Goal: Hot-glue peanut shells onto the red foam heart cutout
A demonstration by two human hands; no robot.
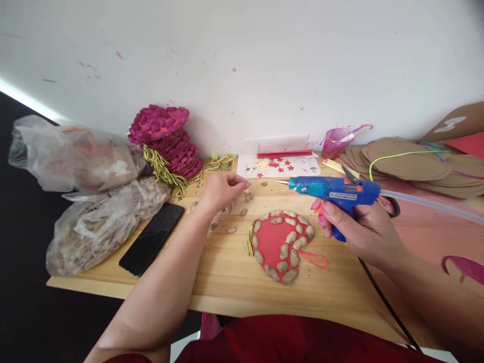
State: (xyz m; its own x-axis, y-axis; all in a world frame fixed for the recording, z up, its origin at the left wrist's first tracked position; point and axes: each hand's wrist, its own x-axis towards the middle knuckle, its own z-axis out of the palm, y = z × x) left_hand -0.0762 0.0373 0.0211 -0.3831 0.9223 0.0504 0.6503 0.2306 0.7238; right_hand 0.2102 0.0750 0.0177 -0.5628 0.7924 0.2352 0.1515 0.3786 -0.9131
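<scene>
The red piece (pixel 269 236), roughly heart-shaped, lies flat on the wooden table (pixel 219 267), a little in from the front edge and right of the middle. Whole peanuts (pixel 290 276) line its rim, with more gathered on its right part; a yellow-green tassel (pixel 250 239) sits at its left side and an orange loop (pixel 316 259) reaches onto the wood at its right. Just above it, toward the right, the right hand (pixel 363 227) grips a blue glue gun (pixel 333 191), its nozzle pointing left, a clear tube (pixel 427 201) running from its rear and a black cord (pixel 389 302) dropping past the front edge. Beyond the piece to the left, the left hand (pixel 226 189) is held with fingers drawn together over loose peanuts (pixel 231 230); whether anything is between the fingertips cannot be told. Near the back edge lies a white sheet (pixel 247 166) with red and yellow stars (pixel 276 164), and right of it stands a pink-stained cup (pixel 336 142). Partly hidden scissors (pixel 351 174) lie behind the gun, near cardboard pieces (pixel 406 159) piled toward the back right corner. At the back left stands a stack of magenta peanut-covered pieces (pixel 162 126) with yellow-green strings (pixel 161 166); a black phone (pixel 152 239) and plastic bags (pixel 98 232) occupy the left end.
</scene>
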